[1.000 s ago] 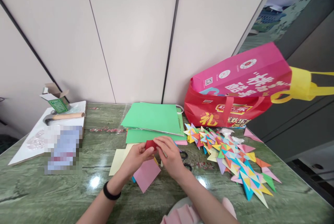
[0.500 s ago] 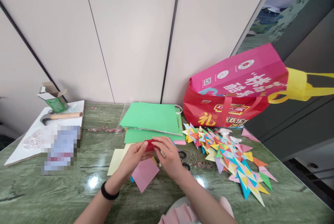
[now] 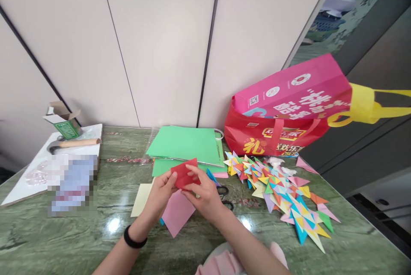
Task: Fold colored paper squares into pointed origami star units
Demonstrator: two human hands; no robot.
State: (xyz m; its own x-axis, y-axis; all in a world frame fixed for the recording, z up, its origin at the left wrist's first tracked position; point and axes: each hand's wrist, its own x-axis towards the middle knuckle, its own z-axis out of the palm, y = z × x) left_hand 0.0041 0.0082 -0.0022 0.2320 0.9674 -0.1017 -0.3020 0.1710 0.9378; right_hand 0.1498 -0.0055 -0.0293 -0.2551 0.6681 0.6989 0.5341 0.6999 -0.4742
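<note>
A red sheet of paper (image 3: 183,175) with a crease across it is held up above the table's middle. My left hand (image 3: 162,193) pinches its left side between thumb and fingers. On the right side, my right hand (image 3: 204,190) grips the paper at its lower edge, with the upper fingers bent over its face. Below the hands lies a pink paper square (image 3: 177,216), and a cream sheet (image 3: 138,201) is left of it. Black-handled scissors (image 3: 222,190) sit just beyond my right hand, partly hidden, beside a blue folded paper piece (image 3: 212,177).
Green paper sheets (image 3: 186,143) are stacked behind the hands. Many folded coloured paper pieces (image 3: 282,191) spread at the right, before a red bag (image 3: 236,134) and a pink bag (image 3: 289,87). A hammer (image 3: 83,142) and green box (image 3: 68,129) rest on a white board (image 3: 19,189).
The red paper was folded into a narrow strip between my fingers; now it is opened out wider and tilted up. My right hand's fingers have shifted along it.
</note>
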